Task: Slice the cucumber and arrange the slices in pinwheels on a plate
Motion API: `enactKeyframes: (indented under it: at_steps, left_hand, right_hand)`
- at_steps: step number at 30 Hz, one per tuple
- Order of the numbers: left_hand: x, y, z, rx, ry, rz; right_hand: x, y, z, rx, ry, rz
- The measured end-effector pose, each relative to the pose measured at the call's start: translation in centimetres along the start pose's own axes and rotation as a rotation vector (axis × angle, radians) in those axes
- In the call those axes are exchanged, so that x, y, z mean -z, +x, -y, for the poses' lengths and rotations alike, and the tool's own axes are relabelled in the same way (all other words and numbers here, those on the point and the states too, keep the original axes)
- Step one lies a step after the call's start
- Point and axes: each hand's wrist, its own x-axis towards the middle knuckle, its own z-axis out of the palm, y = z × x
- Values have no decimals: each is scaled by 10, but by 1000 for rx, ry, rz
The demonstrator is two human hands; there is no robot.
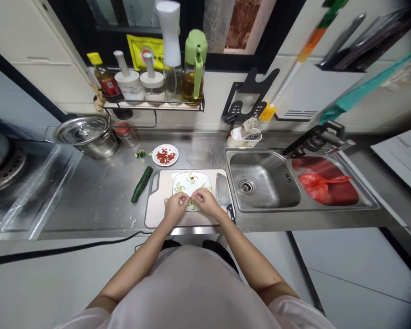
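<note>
A white plate [182,177] lies on a light cutting board [156,212]. Thin green-edged cucumber slices [180,188] are set on it in curved fans, the far one with red bits at its base. Over the near part of the plate, my left hand [176,206] and my right hand [206,203] meet, each with thumb and finger pinched together. What they pinch is too small to name. Just below the fingertips is the near fan of slices. A cleaver [222,188] rests at the board's right side, its black handle toward me.
A small dish [175,159] of red dried berries stands behind the board. Left of the board lies a cucumber [142,184], with cut pieces [142,153] further back. A double sink [260,178] is to the right, holding a red plastic bag [315,187]. A lidded pot [96,141] stands back left.
</note>
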Motion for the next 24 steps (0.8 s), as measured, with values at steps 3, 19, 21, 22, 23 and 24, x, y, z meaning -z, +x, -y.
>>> enactKeyframes:
  at_steps: [3, 19, 21, 22, 23, 24]
  left_hand:
    - [1, 1, -1, 6, 72, 26]
    - [-11, 5, 5, 12, 251, 110]
    - [-13, 6, 5, 16, 263, 125]
    - [-14, 6, 5, 18, 269, 129]
    - [-15, 6, 5, 20, 275, 132]
    - [-16, 7, 5, 23, 282, 133]
  right_hand:
    - [1, 0, 0, -7, -76, 33]
    - [-7, -3, 4, -107, -495, 223]
    - [-7, -4, 4, -117, -520, 236]
    - [-7, -4, 5, -121, -531, 240]
    - [-7, -4, 5, -125, -542, 244]
    - [-7, -4, 5, -129, -551, 246]
